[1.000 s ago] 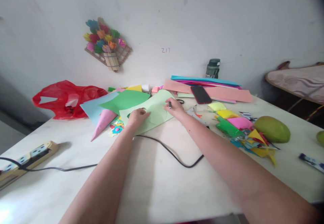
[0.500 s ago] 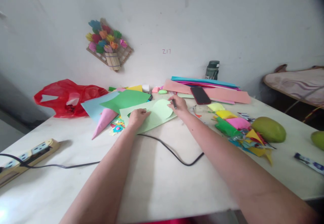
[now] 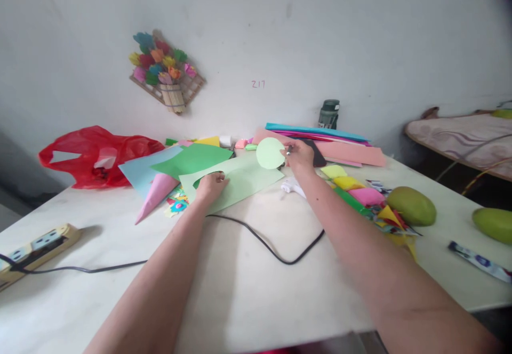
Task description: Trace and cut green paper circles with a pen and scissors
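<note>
A light green paper circle (image 3: 269, 153) hangs raised from my right hand (image 3: 301, 157), pinched at its right edge between closed fingers. A dark pen (image 3: 289, 151) is also in that hand. Below lies a pale green paper sheet (image 3: 244, 183) with a curved cut-out at its left side, where darker green shows through. My left hand (image 3: 212, 186) rests on the sheet near this cut-out, thumb apart from the bent fingers, holding nothing up. Beside the sheet's left edge are a pink paper cone (image 3: 157, 196) and small colourful paper pieces (image 3: 176, 204).
A white glue gun (image 3: 293, 186) lies by my right wrist. A black cord (image 3: 276, 255) crosses the table from a power strip (image 3: 44, 244). Coloured clay packets (image 3: 348, 183), green fruit (image 3: 412, 206) and a tube (image 3: 478, 260) are right. A red plastic bag (image 3: 96, 157) sits left.
My right hand has moved up and right, lifting the paper circle off the sheet. The white glue gun has come into view. My left hand stays on the sheet.
</note>
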Motion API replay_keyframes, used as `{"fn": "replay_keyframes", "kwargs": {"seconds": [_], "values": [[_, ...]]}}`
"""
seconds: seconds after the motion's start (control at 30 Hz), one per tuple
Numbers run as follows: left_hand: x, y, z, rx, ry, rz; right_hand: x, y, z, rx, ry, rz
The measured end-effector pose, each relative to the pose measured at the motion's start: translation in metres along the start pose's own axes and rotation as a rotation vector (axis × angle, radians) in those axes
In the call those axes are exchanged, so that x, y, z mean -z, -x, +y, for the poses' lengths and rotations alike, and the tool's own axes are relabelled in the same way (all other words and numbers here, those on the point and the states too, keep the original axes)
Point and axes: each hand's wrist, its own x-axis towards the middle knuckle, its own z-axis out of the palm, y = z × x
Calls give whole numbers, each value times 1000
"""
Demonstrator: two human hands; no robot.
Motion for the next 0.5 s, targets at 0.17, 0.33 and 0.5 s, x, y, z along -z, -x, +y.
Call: {"fn": "replay_keyframes", "kwargs": {"seconds": [0.17, 0.33, 0.5], "values": [[-3, -5, -6, 0, 12, 16, 3, 10, -8, -203, -236, -19], [0, -5, -6, -24, 66, -11, 9, 12, -3, -156, -311, 2], [6, -1, -2, 62, 196, -64, 21, 8, 3, -39, -307, 55]]}}
